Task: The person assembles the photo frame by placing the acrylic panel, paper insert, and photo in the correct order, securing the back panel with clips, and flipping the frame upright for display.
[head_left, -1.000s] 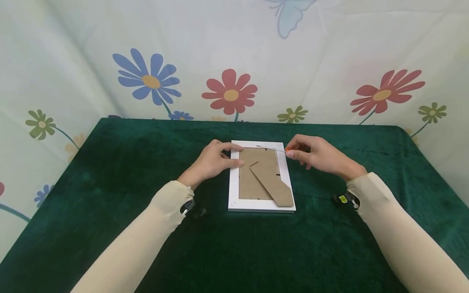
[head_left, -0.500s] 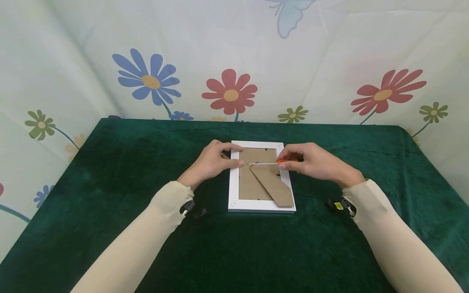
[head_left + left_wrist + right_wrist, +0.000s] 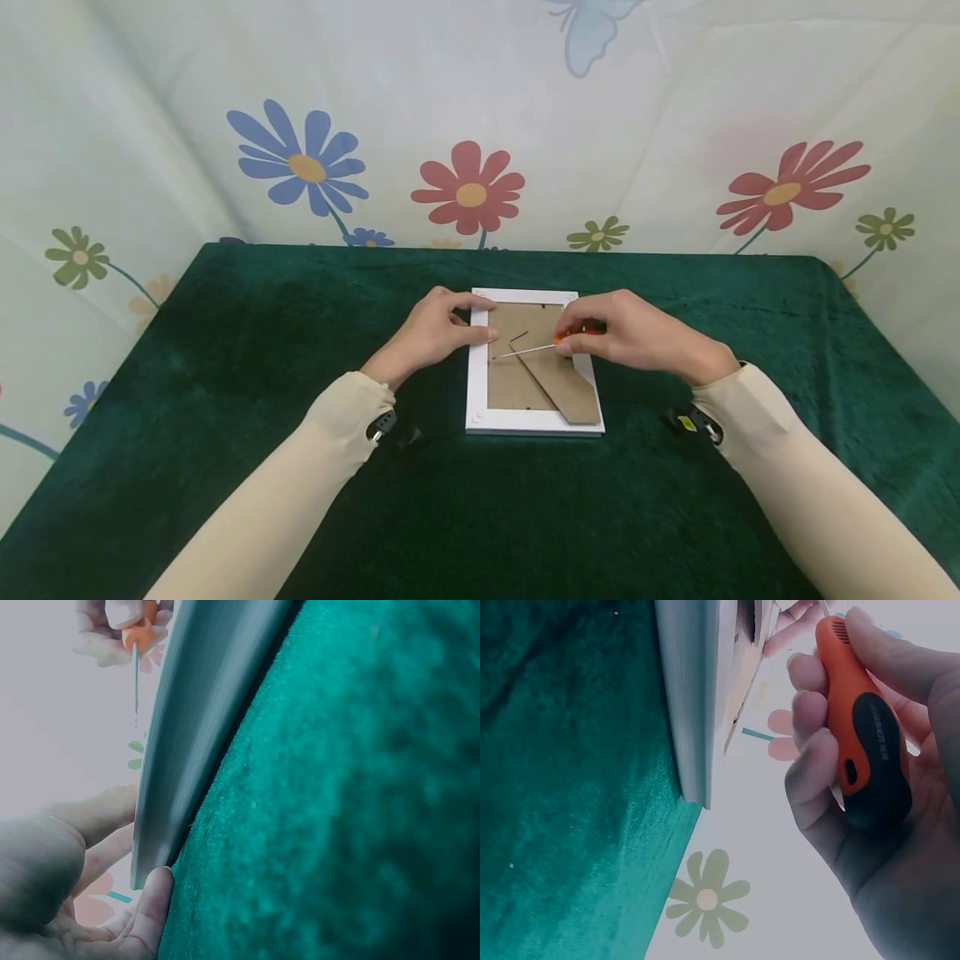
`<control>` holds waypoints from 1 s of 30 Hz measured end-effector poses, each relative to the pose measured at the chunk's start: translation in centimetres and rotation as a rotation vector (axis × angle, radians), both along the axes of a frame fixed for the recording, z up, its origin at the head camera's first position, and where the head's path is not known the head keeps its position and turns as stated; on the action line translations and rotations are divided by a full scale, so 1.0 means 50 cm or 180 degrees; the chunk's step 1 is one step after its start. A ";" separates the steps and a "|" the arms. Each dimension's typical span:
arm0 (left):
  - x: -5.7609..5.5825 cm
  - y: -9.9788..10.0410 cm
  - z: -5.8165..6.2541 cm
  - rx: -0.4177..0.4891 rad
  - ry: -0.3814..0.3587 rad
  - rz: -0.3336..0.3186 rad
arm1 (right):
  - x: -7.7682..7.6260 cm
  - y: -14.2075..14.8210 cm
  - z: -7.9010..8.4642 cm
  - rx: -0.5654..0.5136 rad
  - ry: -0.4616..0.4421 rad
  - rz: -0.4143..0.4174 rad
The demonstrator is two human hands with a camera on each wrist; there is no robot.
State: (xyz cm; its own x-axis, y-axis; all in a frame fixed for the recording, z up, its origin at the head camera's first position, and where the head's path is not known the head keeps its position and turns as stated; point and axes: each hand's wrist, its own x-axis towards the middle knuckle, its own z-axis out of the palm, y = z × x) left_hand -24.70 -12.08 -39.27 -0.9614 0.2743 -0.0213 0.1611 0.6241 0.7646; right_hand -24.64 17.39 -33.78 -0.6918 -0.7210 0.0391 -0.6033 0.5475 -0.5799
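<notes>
A white picture frame [image 3: 534,422] lies face down, its brown backing board [image 3: 517,387] and slanted easel leg [image 3: 568,390] showing. At its upper left edge, my left hand [image 3: 435,327] holds the frame, thumb and index finger on top; the left wrist view shows another finger [image 3: 154,904] against its side. My right hand [image 3: 637,333] grips a screwdriver with an orange and black handle [image 3: 862,727]. The thin metal shaft [image 3: 527,350] points left across the backing, its tip near a small dark tab at the left inner edge. Whether the tip touches is unclear.
A dark green velvety cloth [image 3: 300,333] covers the table under the frame. Behind it hangs a pale curtain [image 3: 660,108] printed with flowers. Small dark tabs sit along the backing's edges, including one at the top [image 3: 543,306].
My right hand has moved left and toward me with the screwdriver, whose tip went from the top of the frame to the backing's left edge. My left hand has stayed in place.
</notes>
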 end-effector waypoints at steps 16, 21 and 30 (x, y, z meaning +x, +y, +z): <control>-0.004 0.000 -0.005 -0.0022 0.0012 0.0010 | -0.007 -0.021 0.004 0.0135 0.0254 0.0180; -0.001 -0.001 -0.004 -0.0001 0.0001 -0.0001 | -0.008 -0.022 0.004 0.0164 0.0248 0.0199; -0.002 0.000 -0.004 -0.0003 -0.0028 0.0007 | -0.011 -0.022 0.009 0.0197 0.0186 0.0336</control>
State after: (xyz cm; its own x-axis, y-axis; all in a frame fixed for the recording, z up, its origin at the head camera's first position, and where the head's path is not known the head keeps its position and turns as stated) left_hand -24.78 -12.09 -39.48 -0.9618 0.2721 -0.0300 0.1530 0.6252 0.7653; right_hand -25.18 16.28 -33.31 -0.6099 -0.7919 0.0303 -0.6911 0.5128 -0.5093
